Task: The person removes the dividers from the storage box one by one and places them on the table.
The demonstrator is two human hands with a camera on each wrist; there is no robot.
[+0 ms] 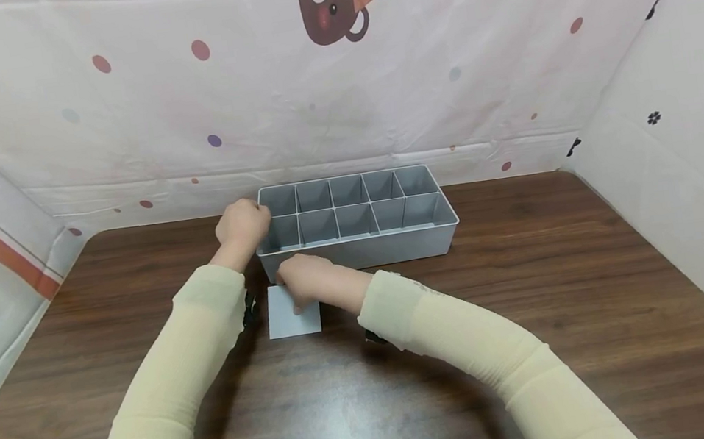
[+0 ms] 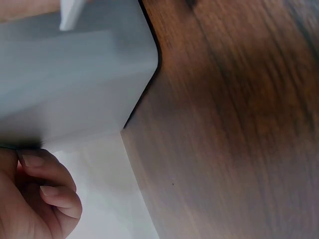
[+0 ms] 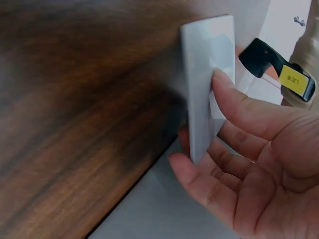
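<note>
A grey divided storage box [image 1: 363, 253] with two rows of compartments stands against the back wall. At its left end my left hand [image 1: 242, 223] grips the rim, fingers curled over it. Just in front of the box's left front corner, my right hand [image 1: 308, 279] holds a pale, flat square piece [image 1: 285, 321]. In the right wrist view the thumb presses on one face of this white piece [image 3: 204, 84] and fingers support its other side. The left wrist view has the box wall [image 2: 75, 84] close by; my left hand is mostly cut off there.
A dark brown wooden table [image 1: 534, 284] extends to both sides and towards me. White patterned cloth [image 1: 308, 92] hangs behind the box and along both sides. A black wrist strap with a yellow label [image 3: 294, 80] shows in the right wrist view.
</note>
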